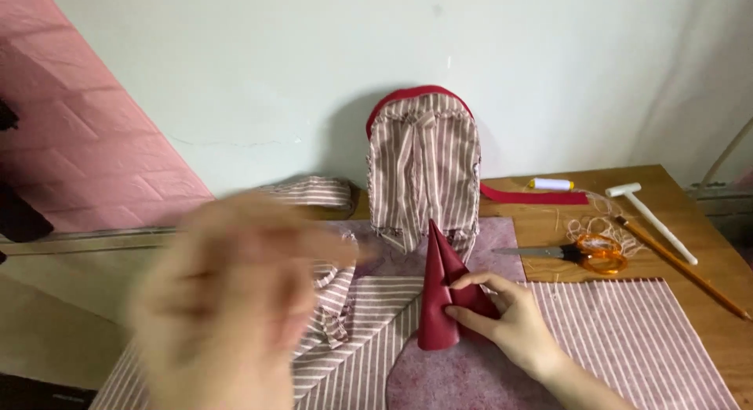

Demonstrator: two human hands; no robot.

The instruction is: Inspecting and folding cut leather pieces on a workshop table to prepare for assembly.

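Apparently empty, blurred left hand (227, 300); right hand (514, 320) pinches red cone (441, 288).

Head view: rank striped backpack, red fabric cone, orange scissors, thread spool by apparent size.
1. striped backpack
2. red fabric cone, though it sits nearer the camera
3. orange scissors
4. thread spool, farthest back, so apparent size understates it

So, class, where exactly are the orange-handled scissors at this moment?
In the head view, the scissors lie on the wooden table at the right, beyond the striped fabric panel, beside a pencil and loose threads.
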